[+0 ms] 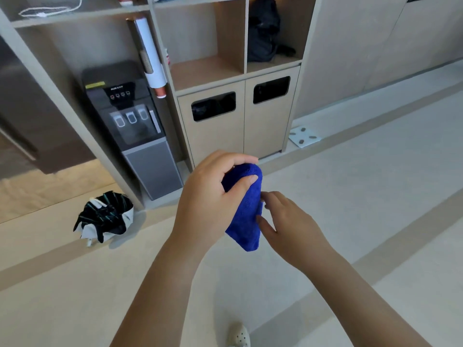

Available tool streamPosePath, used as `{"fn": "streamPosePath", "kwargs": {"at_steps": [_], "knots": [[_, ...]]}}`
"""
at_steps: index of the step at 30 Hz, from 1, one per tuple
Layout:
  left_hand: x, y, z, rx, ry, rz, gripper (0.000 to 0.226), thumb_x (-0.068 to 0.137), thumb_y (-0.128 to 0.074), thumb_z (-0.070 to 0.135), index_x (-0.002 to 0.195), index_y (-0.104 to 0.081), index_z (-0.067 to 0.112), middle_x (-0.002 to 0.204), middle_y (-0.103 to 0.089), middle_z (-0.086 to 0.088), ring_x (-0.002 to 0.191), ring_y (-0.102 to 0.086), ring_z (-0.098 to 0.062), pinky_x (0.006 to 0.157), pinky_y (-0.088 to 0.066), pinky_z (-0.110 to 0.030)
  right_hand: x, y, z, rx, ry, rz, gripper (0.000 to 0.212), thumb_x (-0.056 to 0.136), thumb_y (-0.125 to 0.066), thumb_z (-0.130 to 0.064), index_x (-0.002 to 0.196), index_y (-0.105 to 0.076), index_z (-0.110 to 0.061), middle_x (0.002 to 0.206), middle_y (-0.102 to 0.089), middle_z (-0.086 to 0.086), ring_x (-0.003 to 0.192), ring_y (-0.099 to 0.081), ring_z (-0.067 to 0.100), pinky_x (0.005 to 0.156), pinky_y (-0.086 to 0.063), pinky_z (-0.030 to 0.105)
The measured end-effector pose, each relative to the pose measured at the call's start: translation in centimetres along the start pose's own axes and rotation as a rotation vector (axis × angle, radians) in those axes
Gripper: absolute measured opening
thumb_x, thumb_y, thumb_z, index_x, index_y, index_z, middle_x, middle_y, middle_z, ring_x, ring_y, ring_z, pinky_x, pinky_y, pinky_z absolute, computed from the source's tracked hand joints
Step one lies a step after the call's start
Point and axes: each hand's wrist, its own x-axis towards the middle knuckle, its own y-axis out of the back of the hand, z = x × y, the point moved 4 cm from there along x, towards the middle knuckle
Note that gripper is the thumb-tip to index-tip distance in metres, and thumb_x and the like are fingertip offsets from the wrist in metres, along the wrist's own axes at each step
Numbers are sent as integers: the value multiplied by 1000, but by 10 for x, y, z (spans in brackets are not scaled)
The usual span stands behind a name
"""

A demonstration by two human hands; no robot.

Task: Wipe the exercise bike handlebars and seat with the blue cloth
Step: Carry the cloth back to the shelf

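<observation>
Left hand (213, 194) curled around the upper end of the bunched blue cloth (246, 216), which is held in mid-air above the pale floor (350, 196) with its lower end hanging free. Right hand (288, 226), fingers loosely extended and gripping nothing, meets the cloth's right edge. Behind stand a water dispenser (135, 131) and a two-door cabinet (240, 136); open floor stretches rightward, and a dark striped bundle (105, 216) lies lower left.

Bright, soft, even light fills my view; the shelf (75, 18) above the water dispenser (132, 126) bows, and everything is slightly blurred.
</observation>
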Motion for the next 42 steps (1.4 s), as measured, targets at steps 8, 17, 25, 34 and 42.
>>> {"fn": "streamPosePath", "kwargs": {"at_steps": [8,17,25,34,42], "knots": [[123,-40,-51,33,58,-28,27,85,-66,11,101,-68,33,95,-61,23,94,-56,2,81,-41,-10,126,0,53,35,-6,-16,38,97,-43,-29,134,-39,-27,131,-46,-15,116,-49,8,76,-44,23],[267,-97,-97,-15,217,77,26,84,-67,8,99,-70,30,96,-65,20,93,-58,3,79,-41,-6,292,17,132,81,107,-80,39,98,-42,-30,136,-38,-29,132,-45,-16,117,-48,8,78,-43,23],[367,-137,-122,4,291,144,23,85,-67,9,101,-70,26,99,-65,16,94,-59,2,79,-42,-6,411,36,191,114,185,-123,41,96,-46,-28,136,-39,-28,132,-46,-16,118,-48,7,79,-43,22],[440,-153,-163,31,322,158,24,87,-65,8,102,-69,26,101,-65,18,99,-58,3,81,-41,-5,500,30,218,135,229,-180,46,94,-50,-36,137,-35,-31,133,-42,-18,120,-46,4,80,-45,23],[521,-148,-231,6,326,161,28,87,-63,7,102,-68,30,101,-64,18,98,-59,-2,82,-44,-11,603,8,223,134,261,-181,53,91,-55,-36,139,-33,-29,134,-41,-17,119,-46,5,77,-40,20]]}}
